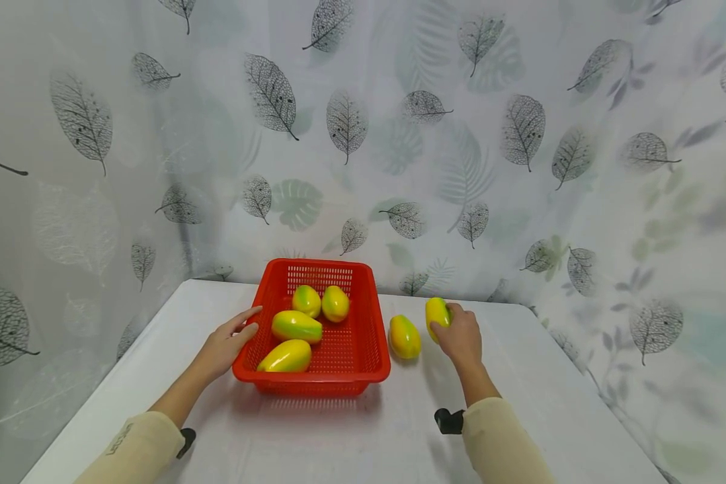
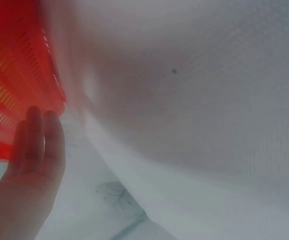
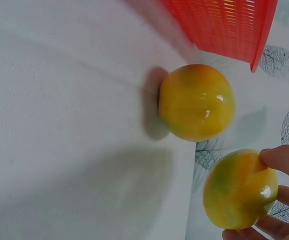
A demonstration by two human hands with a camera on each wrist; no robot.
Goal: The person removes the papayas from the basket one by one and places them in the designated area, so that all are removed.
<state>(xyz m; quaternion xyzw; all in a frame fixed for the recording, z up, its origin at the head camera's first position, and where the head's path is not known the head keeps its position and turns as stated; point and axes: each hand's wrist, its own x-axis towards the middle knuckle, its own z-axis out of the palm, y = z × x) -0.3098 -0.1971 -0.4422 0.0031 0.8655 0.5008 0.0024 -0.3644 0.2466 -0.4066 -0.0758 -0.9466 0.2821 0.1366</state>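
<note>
A red plastic basket with slotted walls stands on the white table, holding several yellow-green papayas. At its left side is my left hand, fingers fairly straight beside the outer wall. The left wrist view shows these fingers extended alongside the basket; whether they press on it is hard to tell. My right hand grips another papaya between thumb and fingers, raised above the table right of the basket. One more papaya lies on the table between the basket and that hand.
The white-covered table reaches back to a leaf-patterned curtain, which also hangs along both sides. Dark straps show at both sleeve cuffs.
</note>
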